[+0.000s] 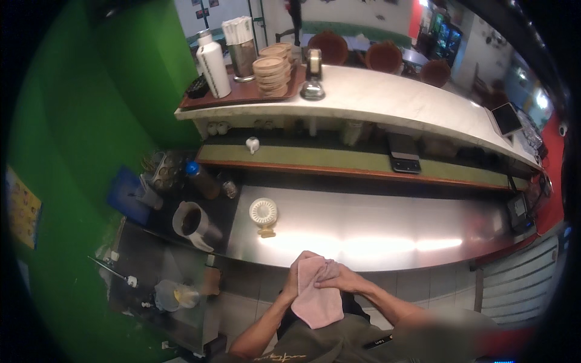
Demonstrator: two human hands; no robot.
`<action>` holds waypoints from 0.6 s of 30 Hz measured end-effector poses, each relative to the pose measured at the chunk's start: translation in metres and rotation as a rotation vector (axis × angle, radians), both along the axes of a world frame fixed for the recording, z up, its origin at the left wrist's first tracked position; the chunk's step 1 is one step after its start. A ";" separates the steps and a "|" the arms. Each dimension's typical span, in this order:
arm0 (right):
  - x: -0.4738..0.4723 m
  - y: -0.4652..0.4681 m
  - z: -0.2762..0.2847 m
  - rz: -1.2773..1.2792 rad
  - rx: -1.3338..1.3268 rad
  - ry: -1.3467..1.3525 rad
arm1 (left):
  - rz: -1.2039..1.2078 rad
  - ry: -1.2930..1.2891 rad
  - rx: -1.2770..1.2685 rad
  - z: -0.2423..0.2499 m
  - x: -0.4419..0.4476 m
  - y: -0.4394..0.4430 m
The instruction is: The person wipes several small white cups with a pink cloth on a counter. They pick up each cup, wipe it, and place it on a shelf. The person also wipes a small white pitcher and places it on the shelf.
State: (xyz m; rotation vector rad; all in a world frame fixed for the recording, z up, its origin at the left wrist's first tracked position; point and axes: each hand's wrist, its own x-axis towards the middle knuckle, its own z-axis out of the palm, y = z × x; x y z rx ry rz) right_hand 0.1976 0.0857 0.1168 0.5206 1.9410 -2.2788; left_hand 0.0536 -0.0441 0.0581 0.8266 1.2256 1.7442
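Observation:
A pink cloth (317, 304) is held in front of my body, close to the near edge of the steel counter (363, 218). My left hand (297, 274) grips it along its left side and top, with some fingers hidden behind the fabric. My right hand (343, 277) pinches a bunched fold at the upper right, its thumb lying across the front. The cloth's lower end hangs loose over my shirt. Beyond my hands on the counter sits a small utensil (263, 212) with a round ribbed top and a yellowish lower part.
At left stand a clear pitcher (188, 222) of dark liquid and a blue-capped bottle (202, 179). A green shelf (313, 156) carries a scale (404, 154) and a small white pot (252, 144). Above, a tray (236, 100) holds stacked coasters (271, 75) and a white bottle (214, 66).

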 end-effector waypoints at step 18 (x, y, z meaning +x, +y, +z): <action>0.177 0.180 -0.085 0.104 -1.531 -0.112 | -0.043 0.654 0.032 0.070 0.149 0.176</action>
